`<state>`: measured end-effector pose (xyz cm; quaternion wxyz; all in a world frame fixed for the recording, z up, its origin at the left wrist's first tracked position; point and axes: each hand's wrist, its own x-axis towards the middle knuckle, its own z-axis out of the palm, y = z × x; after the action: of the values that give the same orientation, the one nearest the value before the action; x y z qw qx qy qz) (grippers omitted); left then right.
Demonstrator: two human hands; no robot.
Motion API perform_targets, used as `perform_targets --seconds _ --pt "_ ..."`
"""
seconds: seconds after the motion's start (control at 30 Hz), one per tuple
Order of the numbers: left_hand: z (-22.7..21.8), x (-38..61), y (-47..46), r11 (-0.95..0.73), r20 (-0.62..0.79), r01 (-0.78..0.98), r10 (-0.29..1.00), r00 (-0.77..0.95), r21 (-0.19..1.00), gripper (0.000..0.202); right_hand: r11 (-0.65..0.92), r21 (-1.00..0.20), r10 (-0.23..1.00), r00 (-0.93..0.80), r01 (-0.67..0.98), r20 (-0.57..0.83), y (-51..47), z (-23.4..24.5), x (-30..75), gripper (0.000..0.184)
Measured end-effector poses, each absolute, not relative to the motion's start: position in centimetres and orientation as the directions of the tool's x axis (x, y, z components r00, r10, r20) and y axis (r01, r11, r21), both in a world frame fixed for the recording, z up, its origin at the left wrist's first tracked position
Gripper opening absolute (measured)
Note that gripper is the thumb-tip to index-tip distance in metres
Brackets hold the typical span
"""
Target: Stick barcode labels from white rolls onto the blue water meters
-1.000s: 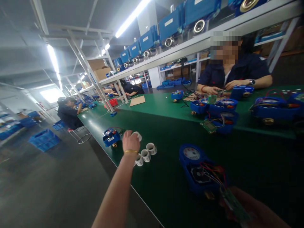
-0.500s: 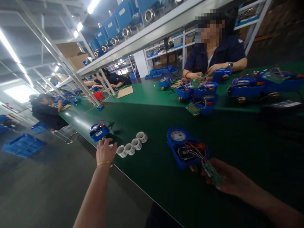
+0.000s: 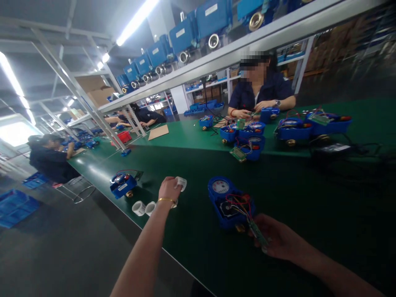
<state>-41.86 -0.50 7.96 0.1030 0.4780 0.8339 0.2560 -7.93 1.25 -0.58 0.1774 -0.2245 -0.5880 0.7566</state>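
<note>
My left hand (image 3: 169, 189), with a yellow bracelet at the wrist, has its fingers closed on a white label roll (image 3: 181, 184). Other label rolls (image 3: 138, 208) stand in a row on the green table, partly hidden behind that hand and wrist. A green circuit board (image 3: 258, 234) is pinched in my right hand (image 3: 272, 237). Red, yellow and other thin wires run from the board into an open blue water meter (image 3: 227, 206) with a round dial, which lies on the table beside the hand. Another blue meter (image 3: 123, 185) sits left of the rolls.
Several open blue meters (image 3: 252, 146) with wires and boards stand across the table (image 3: 185, 161). Black cables and an adapter (image 3: 334, 149) lie at right. A shelf (image 3: 198, 66) with blue devices hangs overhead. A co-worker (image 3: 260, 88) sits opposite; others are farther left.
My left hand has moved right along the row of rolls, from the near end to the far one, and closed on it. The right hand still holds the circuit board. The view has shifted slightly.
</note>
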Motion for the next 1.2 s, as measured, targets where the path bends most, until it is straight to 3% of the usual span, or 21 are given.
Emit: perform_targets --seconds 0.1,0.23,0.37,0.5,0.7,0.8,1.0,1.2 --pt "10.2 -41.0 -2.9 0.324 0.076 0.613 0.842 -0.534 0.720 0.023 -0.162 -0.985 0.526 -0.840 0.053 -0.132 1.5 -0.7 -7.5 0.048" --pt "11.9 -39.4 -6.5 0.195 0.084 0.433 0.833 -0.546 0.880 0.031 0.127 -0.970 0.625 -0.776 0.206 -0.083 2.9 0.1 -5.9 0.031" --pt "12.4 -37.5 -8.6 0.010 0.025 0.062 0.838 -0.545 0.998 0.028 0.350 -0.869 0.780 -0.622 0.349 0.065 3.7 4.9 -5.5 0.017" --pt "12.9 -34.8 -9.0 -0.101 0.046 -0.092 0.882 -0.469 0.991 0.021 0.530 -0.817 0.723 -0.624 0.225 0.297 1.3 11.4 -9.0 0.017" --pt "14.0 -30.7 -9.1 -0.168 0.149 -0.030 0.930 -0.337 0.985 0.018 0.706 -0.707 0.543 -0.601 -0.053 0.587 -2.1 14.1 -15.2 0.014" --pt "14.1 -29.7 -9.2 -0.180 0.164 -0.018 0.930 -0.330 0.983 0.015 0.726 -0.685 0.557 -0.526 -0.069 0.643 -2.2 13.7 -15.7 0.013" --pt "13.9 -28.9 -8.6 -0.211 0.180 -0.044 0.910 -0.373 0.977 0.014 0.575 -0.815 0.689 -0.492 -0.076 0.532 -1.5 13.9 -14.8 0.020" --pt "13.9 -28.7 -8.3 -0.219 0.200 0.006 0.880 -0.430 0.976 0.017 0.541 -0.837 0.702 -0.505 -0.081 0.502 -1.4 14.5 -14.2 0.022"
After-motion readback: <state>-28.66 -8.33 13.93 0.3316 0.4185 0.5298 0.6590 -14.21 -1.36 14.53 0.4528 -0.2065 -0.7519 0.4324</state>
